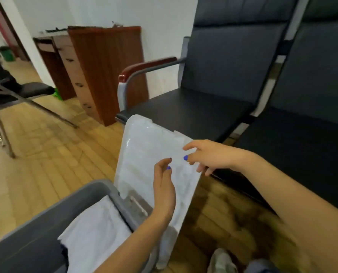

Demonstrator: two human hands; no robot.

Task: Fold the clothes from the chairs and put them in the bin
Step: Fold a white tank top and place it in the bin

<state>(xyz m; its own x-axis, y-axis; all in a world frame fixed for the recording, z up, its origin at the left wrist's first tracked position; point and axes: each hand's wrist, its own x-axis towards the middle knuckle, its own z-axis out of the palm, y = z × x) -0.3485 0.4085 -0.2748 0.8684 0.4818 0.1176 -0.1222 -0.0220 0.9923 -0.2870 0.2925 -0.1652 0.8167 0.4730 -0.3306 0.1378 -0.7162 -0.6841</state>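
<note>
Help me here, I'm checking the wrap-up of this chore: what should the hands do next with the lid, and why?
Probably swing the clear lid down over the grey bin and close it. Pale folded clothes already lie in the bin, and both chair seats in view look bare. The lid stands tilted beside the bin's rim, the right hand pinching its upper edge and the left hand flat against its face.

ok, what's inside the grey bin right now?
Inside the grey bin: pale folded cloth on top, with a dark bit at its lower-left edge. Anything beneath is covered. The left forearm hides part of the bin.
</note>
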